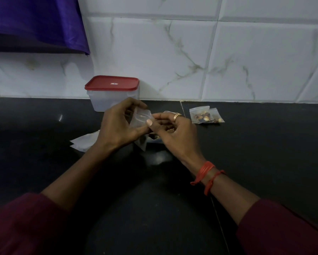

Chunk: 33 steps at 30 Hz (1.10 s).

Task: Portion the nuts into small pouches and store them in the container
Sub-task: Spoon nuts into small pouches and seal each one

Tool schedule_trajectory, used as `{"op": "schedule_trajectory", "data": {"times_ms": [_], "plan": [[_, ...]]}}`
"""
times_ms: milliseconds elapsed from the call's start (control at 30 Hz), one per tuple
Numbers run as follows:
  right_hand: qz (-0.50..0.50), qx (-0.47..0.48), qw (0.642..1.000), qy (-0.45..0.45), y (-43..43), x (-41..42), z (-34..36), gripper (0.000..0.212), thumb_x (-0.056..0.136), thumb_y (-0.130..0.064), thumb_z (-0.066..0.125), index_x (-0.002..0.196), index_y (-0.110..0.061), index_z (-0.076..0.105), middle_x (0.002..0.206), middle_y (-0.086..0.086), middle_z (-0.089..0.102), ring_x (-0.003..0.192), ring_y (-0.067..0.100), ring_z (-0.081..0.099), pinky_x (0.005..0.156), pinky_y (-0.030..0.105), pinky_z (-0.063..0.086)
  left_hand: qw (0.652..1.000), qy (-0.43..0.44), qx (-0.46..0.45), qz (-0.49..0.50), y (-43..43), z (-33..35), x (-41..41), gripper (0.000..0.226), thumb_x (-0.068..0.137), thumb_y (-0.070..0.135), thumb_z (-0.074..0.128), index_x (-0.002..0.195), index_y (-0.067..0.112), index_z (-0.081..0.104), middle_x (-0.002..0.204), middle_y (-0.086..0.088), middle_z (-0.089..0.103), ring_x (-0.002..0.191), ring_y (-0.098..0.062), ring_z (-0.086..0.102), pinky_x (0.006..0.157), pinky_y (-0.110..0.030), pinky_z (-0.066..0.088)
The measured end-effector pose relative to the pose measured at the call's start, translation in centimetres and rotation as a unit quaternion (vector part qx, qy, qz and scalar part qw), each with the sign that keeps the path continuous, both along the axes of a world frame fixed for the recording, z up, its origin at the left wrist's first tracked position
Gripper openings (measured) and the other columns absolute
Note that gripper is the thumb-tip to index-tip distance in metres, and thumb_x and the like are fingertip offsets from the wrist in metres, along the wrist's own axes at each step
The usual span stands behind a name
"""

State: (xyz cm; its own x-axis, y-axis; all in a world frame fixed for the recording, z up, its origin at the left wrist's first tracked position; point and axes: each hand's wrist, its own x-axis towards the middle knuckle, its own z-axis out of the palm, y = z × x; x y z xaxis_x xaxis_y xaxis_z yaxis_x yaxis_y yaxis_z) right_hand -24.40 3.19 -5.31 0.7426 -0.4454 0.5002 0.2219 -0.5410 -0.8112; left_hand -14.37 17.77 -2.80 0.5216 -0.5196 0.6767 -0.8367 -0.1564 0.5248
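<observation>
My left hand (120,124) pinches a small clear pouch (140,118) above the black counter, thumb on its front. My right hand (174,131) sits right beside it with fingers curled round some nuts (170,130), fingertips at the pouch's mouth. Under both hands lies a source of nuts (155,139), mostly hidden. A clear plastic container (106,99) with a red lid (112,82) stands shut against the wall behind my left hand. Two filled pouches (206,115) of nuts lie to the right.
Several empty pouches (84,142) lie flat on the counter (265,153) left of my hands. A white marbled tile wall (191,52) runs behind. Purple cloth (34,23) hangs at the top left.
</observation>
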Motion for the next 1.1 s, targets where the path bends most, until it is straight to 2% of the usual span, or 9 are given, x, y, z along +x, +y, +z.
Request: {"op": "schedule_trajectory", "data": {"times_ms": [67,133,267,400,467,533,700,867,1100], "plan": [[0.001,0.026,1.0,-0.007,-0.3,0.3,-0.2,0.021,0.082,-0.041,0.079,0.097,-0.025,0.079,0.096,-0.005,0.075,0.083,0.007,0.074,0.074,0.033,0.063,1.0,0.001,0.01,-0.008,-0.3,-0.2,-0.4,0.059,0.069,0.059,0.073,0.109,0.017,0.065,0.104,0.009,0.066,0.095,0.001,0.062,0.08,-0.012,0.05],[0.017,0.042,0.999,-0.013,-0.7,0.4,-0.3,0.006,0.086,-0.025,0.079,0.092,-0.023,0.079,0.087,-0.005,0.077,0.076,0.006,0.075,0.07,0.028,0.062,1.0,0.013,0.023,-0.012,-0.5,-0.3,-0.5,0.064,0.066,0.064,0.076,0.108,0.016,0.066,0.103,0.008,0.067,0.094,-0.001,0.062,0.079,-0.014,0.051],[0.024,0.081,0.996,-0.039,-1.5,0.2,0.2,0.011,0.087,-0.015,0.077,0.088,-0.026,0.076,0.085,-0.004,0.077,0.078,0.007,0.074,0.068,0.016,0.056,0.991,0.133,-0.004,-0.024,-0.3,-0.2,0.2,0.058,0.061,0.048,0.081,0.108,0.017,0.067,0.1,0.003,0.071,0.087,-0.008,0.068,0.073,-0.018,0.056],[0.014,0.109,0.993,-0.036,-2.1,0.1,0.4,0.011,0.088,-0.011,0.075,0.089,-0.021,0.075,0.092,0.0,0.077,0.087,0.012,0.073,0.078,0.026,0.06,0.966,0.245,-0.019,-0.079,0.0,-0.4,0.9,0.044,0.065,0.025,0.081,0.107,0.015,0.07,0.097,-0.013,0.074,0.084,-0.024,0.073,0.07,-0.029,0.062],[0.021,0.12,0.992,-0.023,-2.3,0.1,0.4,0.012,0.089,-0.009,0.073,0.088,-0.021,0.074,0.095,0.003,0.077,0.091,0.019,0.072,0.082,0.034,0.061,0.963,0.255,-0.028,-0.087,-0.1,-0.4,0.9,0.044,0.066,0.022,0.08,0.108,0.014,0.07,0.098,-0.013,0.074,0.089,-0.028,0.072,0.073,-0.033,0.062],[0.031,0.09,0.995,0.0,-2.5,0.1,0.4,0.012,0.087,-0.013,0.074,0.091,-0.023,0.074,0.095,0.003,0.076,0.091,0.022,0.071,0.08,0.034,0.06,0.961,0.257,-0.042,-0.093,-0.3,-0.4,0.7,0.045,0.065,0.022,0.08,0.108,0.014,0.069,0.096,-0.012,0.074,0.089,-0.026,0.072,0.074,-0.032,0.062],[0.024,-0.026,0.999,0.03,-2.4,0.1,-0.3,0.016,0.084,-0.03,0.079,0.098,-0.023,0.079,0.092,-0.005,0.074,0.078,0.011,0.069,0.063,0.018,0.053,0.964,0.233,-0.045,-0.116,-0.6,-0.2,0.2,0.044,0.067,0.023,0.078,0.109,0.013,0.069,0.094,-0.006,0.075,0.085,-0.014,0.073,0.074,-0.024,0.06],[0.024,0.011,1.0,-0.009,-2.6,-0.1,-0.2,0.01,0.085,-0.017,0.078,0.095,-0.016,0.079,0.086,-0.007,0.074,0.071,-0.006,0.064,0.061,0.006,0.044,0.962,0.247,-0.038,-0.109,-0.3,-0.4,0.5,0.029,0.069,0.029,0.074,0.093,0.014,0.073,0.089,-0.003,0.076,0.079,-0.015,0.073,0.071,-0.023,0.06],[0.045,0.006,0.999,-0.022,-2.3,-0.1,-0.4,0.017,0.086,-0.024,0.079,0.1,-0.015,0.079,0.098,-0.005,0.076,0.097,0.006,0.069,0.084,0.024,0.056,0.971,0.196,0.0,-0.134,-0.4,-0.2,0.4,0.029,0.077,0.028,0.071,0.096,0.008,0.072,0.086,0.006,0.075,0.08,-0.009,0.072,0.071,-0.019,0.057]]}}
